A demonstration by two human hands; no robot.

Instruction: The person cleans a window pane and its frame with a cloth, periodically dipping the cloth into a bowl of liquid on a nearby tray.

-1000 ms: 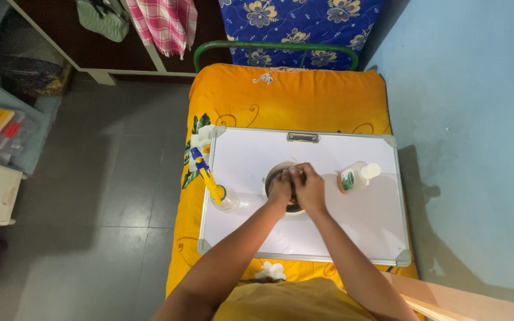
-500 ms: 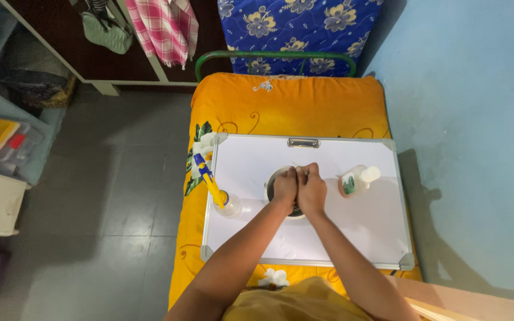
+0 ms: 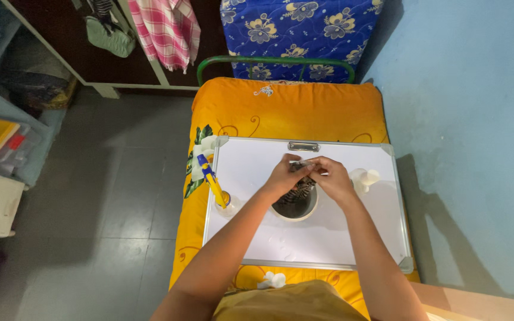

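White board (image 3: 328,238) on the orange bed holds a bowl (image 3: 295,205) at centre, left hand (image 3: 284,176) and right hand (image 3: 331,178) both pinched on a small striped piece just above it; next likely needs steady lowering.

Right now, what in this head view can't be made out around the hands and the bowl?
- Small thing pinched between left hand and right hand: fingers cover it; too small.
- Dark contents of white bowl: hands overlap the far rim; blurred.
- Small white container: contents not visible.
- Person's torso: cut off by bottom edge.
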